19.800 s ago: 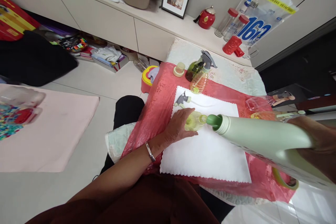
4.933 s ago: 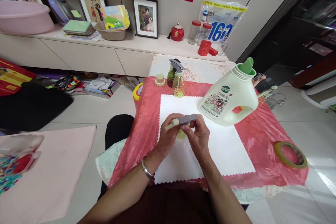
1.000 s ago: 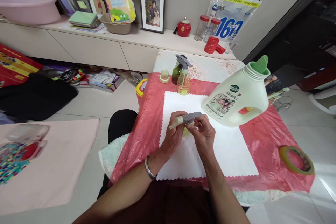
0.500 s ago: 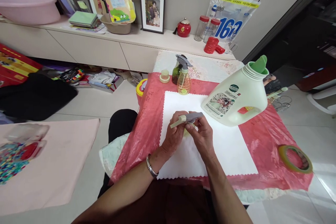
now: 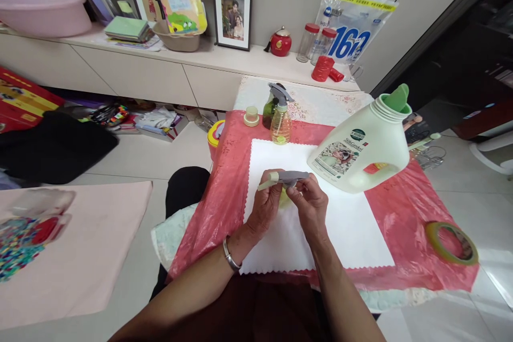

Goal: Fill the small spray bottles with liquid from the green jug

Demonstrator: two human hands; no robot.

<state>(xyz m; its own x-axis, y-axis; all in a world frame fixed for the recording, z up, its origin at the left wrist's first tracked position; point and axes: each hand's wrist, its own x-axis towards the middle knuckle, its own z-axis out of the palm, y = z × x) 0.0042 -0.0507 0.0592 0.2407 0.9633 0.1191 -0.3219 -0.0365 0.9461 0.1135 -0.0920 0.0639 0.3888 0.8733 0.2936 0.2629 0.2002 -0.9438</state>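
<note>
Over the white mat (image 5: 344, 230), both my hands are closed around a spray bottle with a grey trigger head (image 5: 295, 176) and a pale nozzle pointing left. Its yellowish body (image 5: 284, 200) shows only in part between the hands. My left hand (image 5: 266, 204) wraps the bottle from the left. With thumb and fingers, my right hand (image 5: 313, 204) grips just below the head, at the neck. A large pale green detergent jug (image 5: 360, 144), uncapped with a green spout, stands to the right. Behind the mat are a clear yellow spray bottle (image 5: 280, 127) and a dark green bottle (image 5: 268, 112).
A pale cap (image 5: 251, 116) sits on the red plastic sheet (image 5: 216, 192) at back left. A tape roll (image 5: 451, 242) lies at the right. A cabinet shelf (image 5: 192, 56) runs behind, and a pink-covered surface (image 5: 108, 246) with small coloured pieces is at left.
The spray head has turned slightly, its nozzle now more level. My right hand has shifted a little to the right around the neck. The other things stay put.
</note>
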